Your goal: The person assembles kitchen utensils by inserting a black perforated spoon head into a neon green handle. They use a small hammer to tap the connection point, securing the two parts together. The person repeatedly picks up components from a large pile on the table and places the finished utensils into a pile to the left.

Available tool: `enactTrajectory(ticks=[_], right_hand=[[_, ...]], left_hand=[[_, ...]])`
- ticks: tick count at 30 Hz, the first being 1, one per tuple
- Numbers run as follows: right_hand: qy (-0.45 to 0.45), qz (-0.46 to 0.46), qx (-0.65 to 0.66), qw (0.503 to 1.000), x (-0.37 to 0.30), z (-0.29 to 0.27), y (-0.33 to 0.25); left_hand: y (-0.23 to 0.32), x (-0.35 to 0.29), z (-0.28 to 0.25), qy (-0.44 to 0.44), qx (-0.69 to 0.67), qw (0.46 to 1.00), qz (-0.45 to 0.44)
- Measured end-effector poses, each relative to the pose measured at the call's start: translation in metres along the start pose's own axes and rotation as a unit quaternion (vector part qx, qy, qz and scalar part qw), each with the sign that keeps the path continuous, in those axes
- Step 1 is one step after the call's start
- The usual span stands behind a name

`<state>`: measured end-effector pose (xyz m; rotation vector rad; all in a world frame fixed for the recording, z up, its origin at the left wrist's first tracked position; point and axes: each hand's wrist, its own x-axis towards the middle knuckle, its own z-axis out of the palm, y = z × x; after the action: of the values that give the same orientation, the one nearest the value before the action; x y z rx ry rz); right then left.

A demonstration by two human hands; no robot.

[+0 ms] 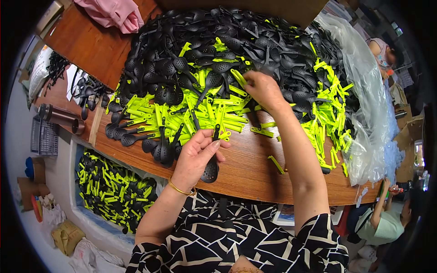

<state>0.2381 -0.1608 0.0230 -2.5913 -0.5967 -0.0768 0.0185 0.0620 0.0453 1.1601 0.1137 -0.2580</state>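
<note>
My left hand (196,154) is closed around a black perforated spoon (210,173), whose bowl hangs below my fingers near the table's front edge. A lime-green piece shows at the upper end of its stem. Over the heap, my right hand (265,90) pinches a lime-green handle piece (237,78) between thumb and fingers. Beneath and between the hands lies a loose pile of lime-green handle pieces (170,119). Behind it rises a large heap of black spoons (291,59), many with holes in the bowl.
On the wooden table (236,184), more green pieces (330,113) lie at the right beside clear plastic sheeting (366,104). A bin of green-handled spoons (114,186) stands lower left. A brown flask (61,117) lies at the left. Other people (382,218) are at the right.
</note>
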Motion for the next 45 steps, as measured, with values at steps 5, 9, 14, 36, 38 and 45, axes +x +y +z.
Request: enactTrajectory(ticks=[5, 9, 14, 36, 38, 45], right_hand=[[-0.103, 0.037, -0.126, 0.986, -0.037, -0.044, 0.003], [0.008, -0.051, -0.214, 0.975, -0.054, -0.048, 0.017], [0.012, -0.209, -0.059, 0.976, -0.048, -0.014, -0.049], [-0.059, 0.021, -0.268, 0.962, -0.171, -0.103, 0.052], [-0.015, -0.004, -0.214, 0.977, -0.150, -0.097, 0.013], [-0.031, -0.122, -0.038, 0.991, -0.096, -0.007, -0.054]], left_hand=[[0.004, 0.000, -0.015, 0.030, 0.004, 0.999, 0.011], [0.007, 0.003, -0.029, 0.055, -0.018, 0.998, 0.027], [0.015, 0.000, -0.028, 0.068, -0.019, 0.997, 0.035], [0.008, -0.011, -0.020, 0.048, 0.000, 0.999, 0.024], [0.007, -0.011, -0.022, 0.044, -0.001, 0.999, 0.024], [0.010, -0.014, -0.017, 0.028, 0.009, 0.999, 0.027]])
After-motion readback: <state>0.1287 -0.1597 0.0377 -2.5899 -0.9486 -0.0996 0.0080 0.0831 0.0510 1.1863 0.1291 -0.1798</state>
